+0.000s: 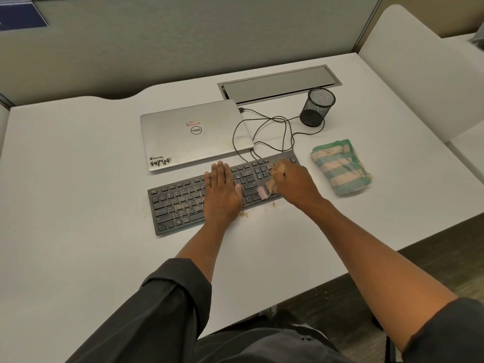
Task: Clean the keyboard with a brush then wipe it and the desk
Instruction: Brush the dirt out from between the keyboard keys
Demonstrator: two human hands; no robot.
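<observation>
Left hand lies flat on the black keyboard (crumb-dusted); right hand grips a wooden brush.

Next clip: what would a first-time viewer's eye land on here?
The two hands on the black keyboard at centre: the left hand lies flat on the keys while the right hand grips a small brush at the right end. Brown crumbs lie on the white desk just in front; a striped cloth waits to the right.
</observation>
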